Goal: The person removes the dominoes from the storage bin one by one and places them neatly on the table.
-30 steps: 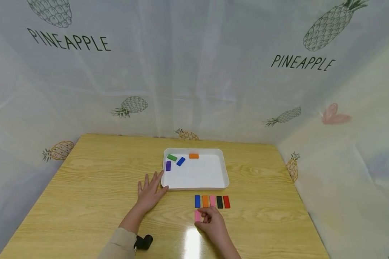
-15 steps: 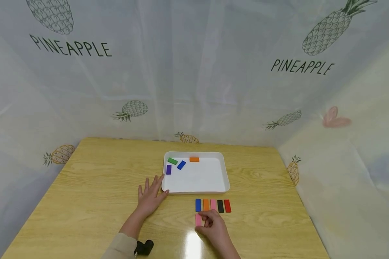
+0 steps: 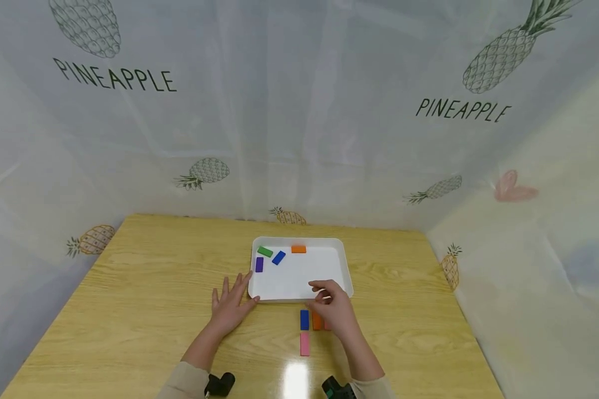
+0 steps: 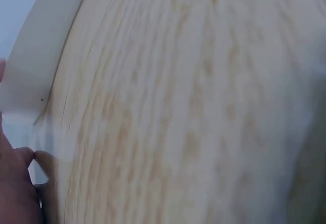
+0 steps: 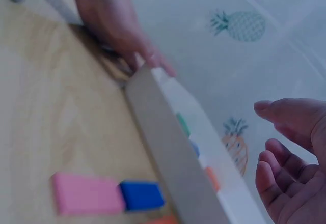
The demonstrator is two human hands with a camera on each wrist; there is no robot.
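My left hand rests at the left side of a white tray, its fingers spread and touching the rim. Over the tray's near right edge hovers my right hand, thumb and fingers apart, with nothing between them in the right wrist view. Below the tray a pink block lies end to end with a blue block. An orange block and a second pink block lie beside the blue one, partly covered by my right hand. The black and red blocks seen earlier are hidden under it.
Inside the tray lie a green block, a purple block, a blue block and an orange block. The wooden table meets a pineapple-print cloth at the back.
My right hand has let go of the nearer pink block, now below the blue one, and moved up and away to the tray's near edge. My left hand stays put.
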